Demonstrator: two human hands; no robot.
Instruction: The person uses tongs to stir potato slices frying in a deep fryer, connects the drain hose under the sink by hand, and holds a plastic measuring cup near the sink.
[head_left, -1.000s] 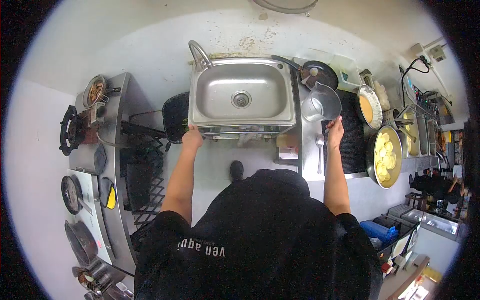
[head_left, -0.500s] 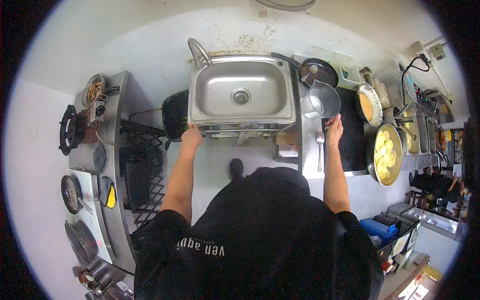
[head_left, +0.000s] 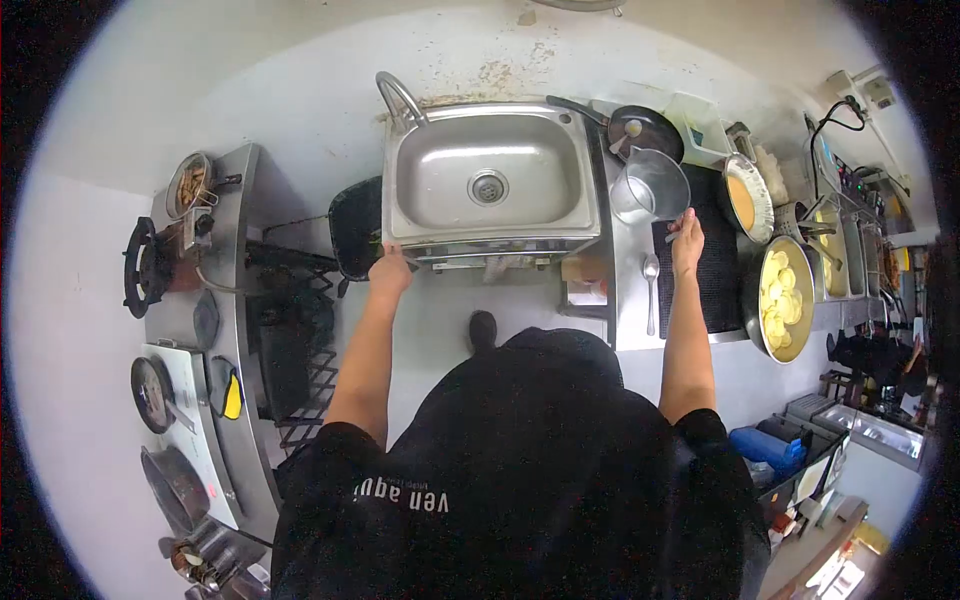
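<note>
My right hand [head_left: 687, 242] is closed around the handle of a clear plastic jug [head_left: 652, 186], which is over the steel counter right of the sink. The jug looks empty. My left hand [head_left: 391, 268] is curled at the front left corner of the steel sink [head_left: 490, 237], its fingertips partly hidden there. The basin is bare, with a drain [head_left: 488, 187] in its middle and a curved tap [head_left: 400, 98] at its back left. A spoon [head_left: 651, 293] lies on the counter beside my right forearm. Just behind the jug sits a black frying pan [head_left: 660, 133] with a utensil in it.
A bowl of sliced potatoes [head_left: 781, 300] and a bowl of orange-tan liquid [head_left: 742, 196] stand at the right, past a black ribbed mat [head_left: 712, 290]. On the left, a steel counter [head_left: 235, 200] carries a burner [head_left: 140, 267] and pans. A black bin [head_left: 355, 225] adjoins the sink.
The whole view has shifted slightly, moving the sink and counters a little rightward in the picture. Both hands keep nearly the same places, the right one still at the jug's handle.
</note>
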